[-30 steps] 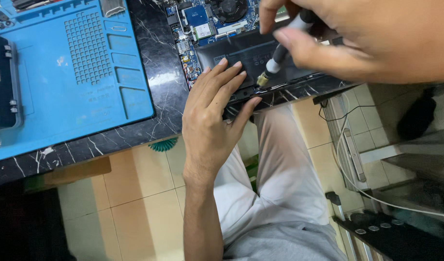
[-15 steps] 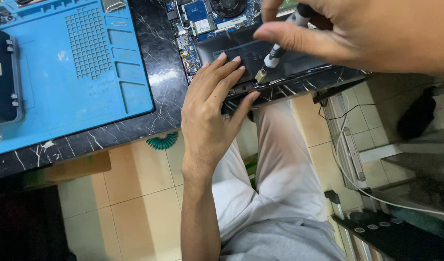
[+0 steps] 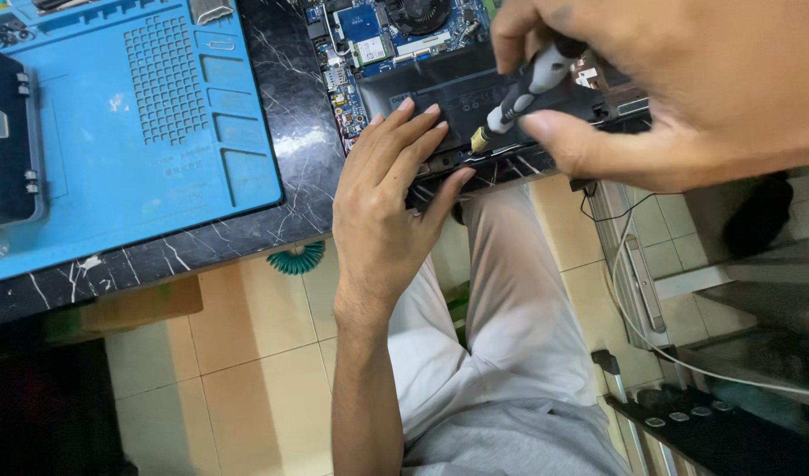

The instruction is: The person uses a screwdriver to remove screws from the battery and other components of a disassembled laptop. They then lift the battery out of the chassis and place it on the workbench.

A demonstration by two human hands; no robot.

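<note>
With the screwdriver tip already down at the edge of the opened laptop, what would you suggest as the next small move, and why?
Probably seat the tip squarely and turn it. The right hand holds the screwdriver tilted, its brass tip at the black battery near the front edge of the laptop, while the left hand lies flat there, bracing it. Whether the tip sits in a screw is too small to tell.

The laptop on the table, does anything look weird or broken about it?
The laptop lies open with its circuit boards and black battery bare, hanging partly over the table edge. The left hand steadies it while the right hand holds a screwdriver to it. Nothing looks broken.
</note>
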